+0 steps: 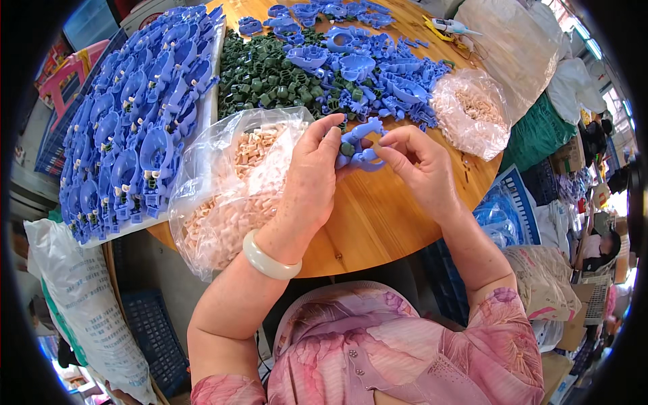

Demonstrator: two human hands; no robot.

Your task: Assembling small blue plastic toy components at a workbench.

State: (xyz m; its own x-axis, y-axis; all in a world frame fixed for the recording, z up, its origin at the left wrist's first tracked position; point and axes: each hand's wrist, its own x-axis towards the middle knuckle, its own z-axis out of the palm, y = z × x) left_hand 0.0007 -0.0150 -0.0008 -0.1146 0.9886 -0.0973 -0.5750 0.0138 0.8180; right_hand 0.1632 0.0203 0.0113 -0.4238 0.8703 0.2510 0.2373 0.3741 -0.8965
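Observation:
In my left hand point(314, 165) is a blue plastic toy part point(368, 158) with a ring-like opening, held over the table's near half. A small dark green piece point(347, 148) sits at its left side, next to my left fingers. My right hand point(418, 165) is at the part's right edge, thumb and forefinger pinched together; whatever lies between those fingertips is too small to make out. Close beyond both hands spread a heap of dark green plastic pieces point(270, 74) and a pile of loose blue parts point(398, 77).
Left of my hands, a clear bag point(196, 196) holds small beige pieces; another beige-filled bag point(496, 115) lies right. Rows of assembled blue parts point(128, 121) cover a white board at left. A glue gun point(455, 27) rests at the far right of the round wooden table point(378, 233).

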